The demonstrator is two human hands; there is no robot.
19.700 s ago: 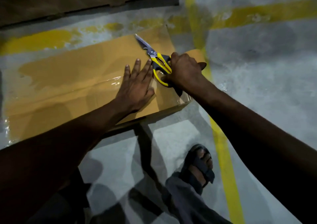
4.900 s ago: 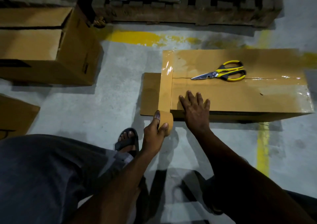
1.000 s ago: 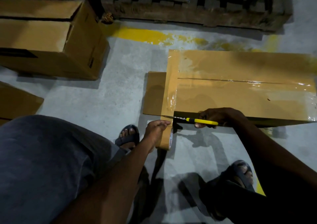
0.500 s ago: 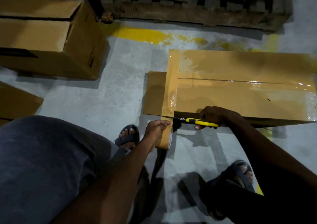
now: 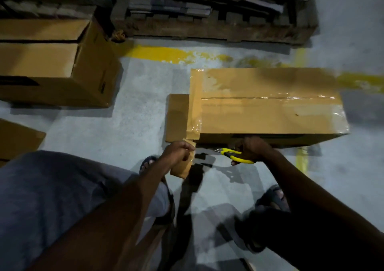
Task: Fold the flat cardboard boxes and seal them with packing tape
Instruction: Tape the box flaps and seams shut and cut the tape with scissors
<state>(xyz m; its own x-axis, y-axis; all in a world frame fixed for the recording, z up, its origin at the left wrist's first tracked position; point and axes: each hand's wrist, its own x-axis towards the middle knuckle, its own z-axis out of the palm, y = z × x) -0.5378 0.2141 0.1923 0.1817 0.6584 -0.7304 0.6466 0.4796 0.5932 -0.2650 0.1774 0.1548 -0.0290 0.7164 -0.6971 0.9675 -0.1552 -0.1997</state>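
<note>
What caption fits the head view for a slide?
Left hand holds the tape roll while right hand grips yellow scissors beside the taped box.

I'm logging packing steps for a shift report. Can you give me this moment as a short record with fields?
Box: closed, centre seam taped, tape strip over its left end
Left hand: grips the tape roll, below the box's near left corner
Right hand: holds yellow-handled scissors at the box's near edge
Tape cut: cannot tell
Nearby: second box to the left, wooden pallet behind
</note>
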